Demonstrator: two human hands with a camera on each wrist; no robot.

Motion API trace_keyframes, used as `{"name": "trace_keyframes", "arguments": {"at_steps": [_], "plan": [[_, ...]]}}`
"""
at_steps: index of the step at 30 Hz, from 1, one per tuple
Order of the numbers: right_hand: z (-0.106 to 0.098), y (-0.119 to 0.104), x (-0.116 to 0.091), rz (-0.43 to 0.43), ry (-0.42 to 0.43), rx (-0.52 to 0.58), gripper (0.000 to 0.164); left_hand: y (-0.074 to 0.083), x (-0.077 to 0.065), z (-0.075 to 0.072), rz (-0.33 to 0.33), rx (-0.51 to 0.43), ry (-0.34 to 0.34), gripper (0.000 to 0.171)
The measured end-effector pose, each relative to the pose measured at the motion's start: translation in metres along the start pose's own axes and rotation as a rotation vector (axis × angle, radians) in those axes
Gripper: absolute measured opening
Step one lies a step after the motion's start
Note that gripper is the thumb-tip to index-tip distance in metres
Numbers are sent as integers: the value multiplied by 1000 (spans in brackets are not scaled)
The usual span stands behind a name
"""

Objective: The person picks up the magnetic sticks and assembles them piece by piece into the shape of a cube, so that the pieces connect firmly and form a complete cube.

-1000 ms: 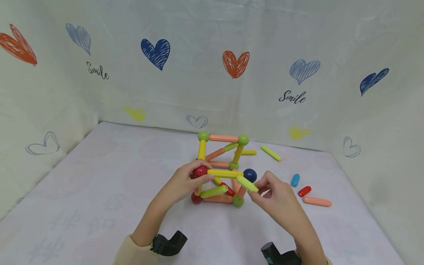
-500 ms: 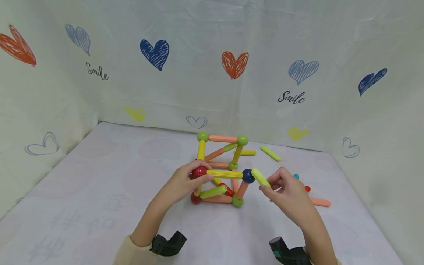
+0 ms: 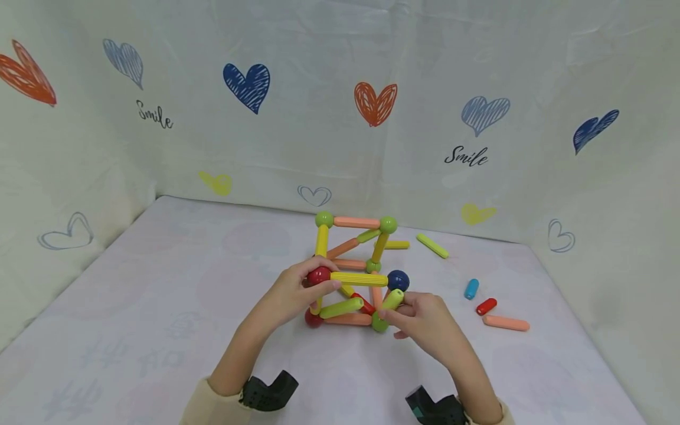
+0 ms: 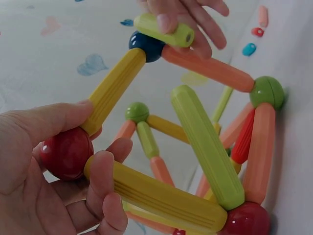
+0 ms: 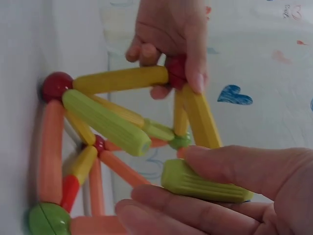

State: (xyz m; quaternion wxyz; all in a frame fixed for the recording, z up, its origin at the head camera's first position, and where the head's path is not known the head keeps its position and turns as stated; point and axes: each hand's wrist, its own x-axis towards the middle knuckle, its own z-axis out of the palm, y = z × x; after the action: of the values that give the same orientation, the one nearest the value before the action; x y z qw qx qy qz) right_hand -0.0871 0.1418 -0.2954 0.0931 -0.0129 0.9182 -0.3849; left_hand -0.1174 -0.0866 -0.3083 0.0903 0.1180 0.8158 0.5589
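A frame of magnetic rods and balls stands on the table. My left hand (image 3: 297, 290) grips its upper front red ball (image 3: 319, 275), thumb and fingers around it. From that ball a yellow rod (image 3: 358, 279) runs right to a dark blue ball (image 3: 398, 280). Just below the blue ball, my right hand (image 3: 427, 321) pinches a light green rod (image 5: 205, 182) between thumb and fingers. In the left wrist view that rod lies across the blue ball (image 4: 146, 46); contact cannot be told. Another light green rod (image 4: 208, 147) slants up from the lower red ball (image 4: 247, 220), its other end free.
Right of the frame lie a short blue rod (image 3: 471, 288), a short red rod (image 3: 486, 306) and an orange rod (image 3: 506, 323). Behind are a yellow rod (image 3: 397, 244) and a light green stick (image 3: 432, 245). A heart-printed cloth (image 3: 340, 147) hangs behind the table.
My right hand has carried the light green rod rightward past the blue ball, then back left and down below it, turning the rod's slant. My left hand keeps its grip on the red ball.
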Motion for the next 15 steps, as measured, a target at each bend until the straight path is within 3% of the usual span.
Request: {"name": "trace_keyframes", "arguments": {"at_steps": [9, 15], "plan": [[34, -2, 9, -60, 138, 123, 21, -2, 0, -1, 19, -1, -2, 25], [39, -3, 10, -80, 149, 147, 22, -2, 0, -2, 27, -2, -6, 25]]}}
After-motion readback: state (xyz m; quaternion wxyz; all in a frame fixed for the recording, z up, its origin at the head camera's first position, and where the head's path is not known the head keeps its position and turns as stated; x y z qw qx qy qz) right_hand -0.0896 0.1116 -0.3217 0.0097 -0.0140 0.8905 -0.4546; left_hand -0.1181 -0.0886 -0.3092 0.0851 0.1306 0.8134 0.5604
